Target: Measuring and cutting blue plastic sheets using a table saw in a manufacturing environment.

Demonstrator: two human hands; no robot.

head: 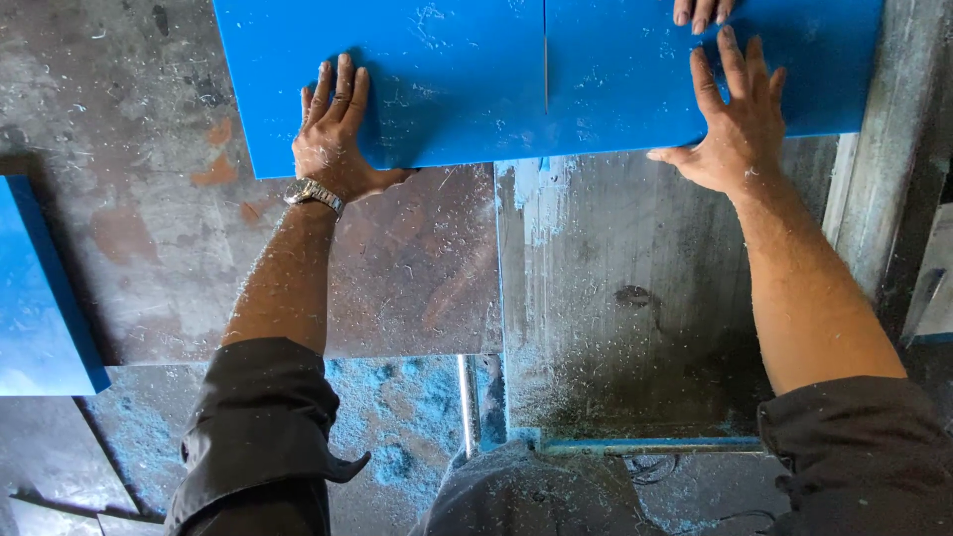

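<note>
Both hands lie flat and spread wide on a big blue sheet [467, 79] that rests on the far part of a worn metal saw table [397, 268], gripping nothing, only pressing down with palms and fingers. The left hand [336, 134] sits on the sheet's near edge toward the left, a metal wristwatch [314, 194] at the wrist; the right hand [733, 124] sits on the near edge toward the right. A thin straight cut [545, 55] runs from the far side toward the near edge between the two hands, and it seems not to reach that edge yet. To feed the sheet well, it looks wise to keep even pressure on both sides of the cut, push square so the kerf stays straight and does not pinch, and hold fingers well apart from the cut line. The sheet is bright blue, smooth and rigid-looking, dusted with pale chips and scuffs. Fingertips of another person's hand [701, 10] touch the sheet at the far right. A second blue piece [40, 298] lies at the left edge, and blue dust [397, 417] covers the near table.
</note>
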